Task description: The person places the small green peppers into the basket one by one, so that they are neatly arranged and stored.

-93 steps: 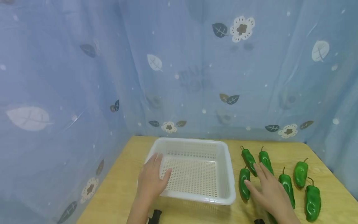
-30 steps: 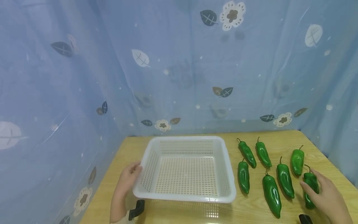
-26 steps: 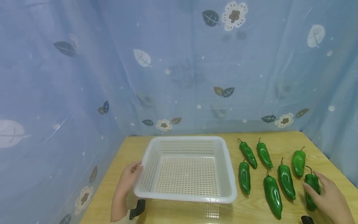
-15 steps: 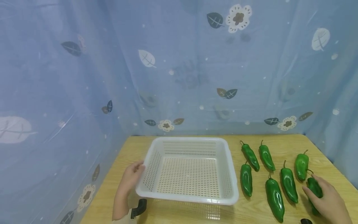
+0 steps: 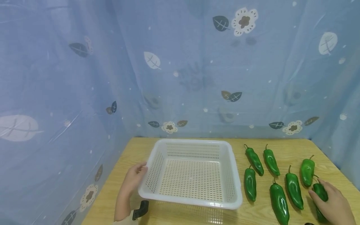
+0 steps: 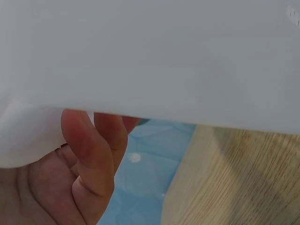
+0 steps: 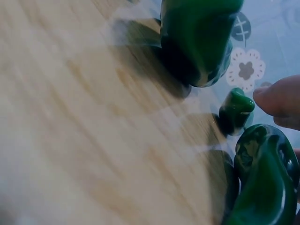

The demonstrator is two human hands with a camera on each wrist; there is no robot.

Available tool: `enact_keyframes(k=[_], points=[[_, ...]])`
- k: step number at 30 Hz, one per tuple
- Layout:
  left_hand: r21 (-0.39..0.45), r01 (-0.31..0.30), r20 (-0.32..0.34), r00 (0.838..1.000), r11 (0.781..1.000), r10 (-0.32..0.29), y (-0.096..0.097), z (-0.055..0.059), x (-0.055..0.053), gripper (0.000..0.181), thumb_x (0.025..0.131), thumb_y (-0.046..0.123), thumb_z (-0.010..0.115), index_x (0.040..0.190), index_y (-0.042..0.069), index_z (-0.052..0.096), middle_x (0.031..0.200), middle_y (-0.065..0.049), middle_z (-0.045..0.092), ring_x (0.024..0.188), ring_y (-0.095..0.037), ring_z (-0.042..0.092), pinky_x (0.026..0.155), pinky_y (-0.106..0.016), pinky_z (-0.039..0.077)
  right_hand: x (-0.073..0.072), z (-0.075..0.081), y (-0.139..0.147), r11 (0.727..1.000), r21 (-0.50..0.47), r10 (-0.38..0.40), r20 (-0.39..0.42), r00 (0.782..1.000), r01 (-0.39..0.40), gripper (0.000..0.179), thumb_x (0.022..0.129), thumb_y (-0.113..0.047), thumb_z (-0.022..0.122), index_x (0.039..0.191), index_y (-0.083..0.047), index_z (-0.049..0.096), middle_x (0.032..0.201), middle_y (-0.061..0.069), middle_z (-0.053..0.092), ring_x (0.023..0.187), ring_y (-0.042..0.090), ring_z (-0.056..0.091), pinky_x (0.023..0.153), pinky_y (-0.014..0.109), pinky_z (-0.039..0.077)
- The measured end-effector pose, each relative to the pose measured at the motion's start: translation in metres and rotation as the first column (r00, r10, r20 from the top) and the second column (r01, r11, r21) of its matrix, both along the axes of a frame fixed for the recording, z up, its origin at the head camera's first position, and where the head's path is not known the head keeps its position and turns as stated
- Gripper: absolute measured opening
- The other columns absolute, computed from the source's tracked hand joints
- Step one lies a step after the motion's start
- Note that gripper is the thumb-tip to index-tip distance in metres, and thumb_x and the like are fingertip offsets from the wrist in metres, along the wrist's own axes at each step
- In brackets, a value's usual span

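Note:
A white plastic basket (image 5: 194, 142) with a slotted floor stands on the table, nothing inside it. My left hand (image 5: 132, 178) grips its left rim; the left wrist view has curled fingers (image 6: 89, 145) up against the underside of the white rim (image 6: 187, 84). At the right front, my right hand (image 5: 334, 200) is around a green pepper (image 5: 320, 192), thumb on one side and fingers on the other. In the right wrist view a gap shows between a fingertip (image 7: 269, 98) and the nearest pepper (image 7: 265, 183). The hand covers part of this pepper.
Several more green peppers lie loose between basket and right hand, among them a long front one (image 5: 279, 203) and a lighter one (image 5: 307, 172) just beyond the right hand. A blue patterned curtain (image 5: 194, 78) borders the wooden table (image 5: 135, 147) behind and at the sides.
Over three seconds my left hand has gone from over the basket to its left rim. My right hand has moved from above the middle peppers to the right front one.

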State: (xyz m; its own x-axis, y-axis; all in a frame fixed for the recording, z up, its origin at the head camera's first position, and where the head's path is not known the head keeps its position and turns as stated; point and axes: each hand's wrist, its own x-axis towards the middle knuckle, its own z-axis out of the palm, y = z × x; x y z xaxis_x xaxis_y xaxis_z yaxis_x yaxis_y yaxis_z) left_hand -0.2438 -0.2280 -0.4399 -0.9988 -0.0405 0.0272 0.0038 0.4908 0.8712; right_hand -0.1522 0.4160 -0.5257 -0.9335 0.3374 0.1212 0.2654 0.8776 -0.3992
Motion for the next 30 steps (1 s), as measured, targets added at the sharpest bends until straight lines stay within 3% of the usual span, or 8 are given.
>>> enact_keyframes(k=[30], points=[[0.057,0.002,0.017,1.0,0.998,-0.003,-0.0008,-0.0014,-0.0012,0.04,0.097,0.015,0.051,0.134,0.002,0.049,0.109,-0.018,0.063,0.084,-0.022,0.066,0.069,-0.033,0.057,-0.0035,0.0002,0.0007,1.0,0.001,-0.017,0.011,1.0,0.017,0.068,0.094,-0.038,0.052,0.126,0.021,0.039,0.116,0.05,0.04,0.095,0.062,0.045,0.079,0.069,0.042]])
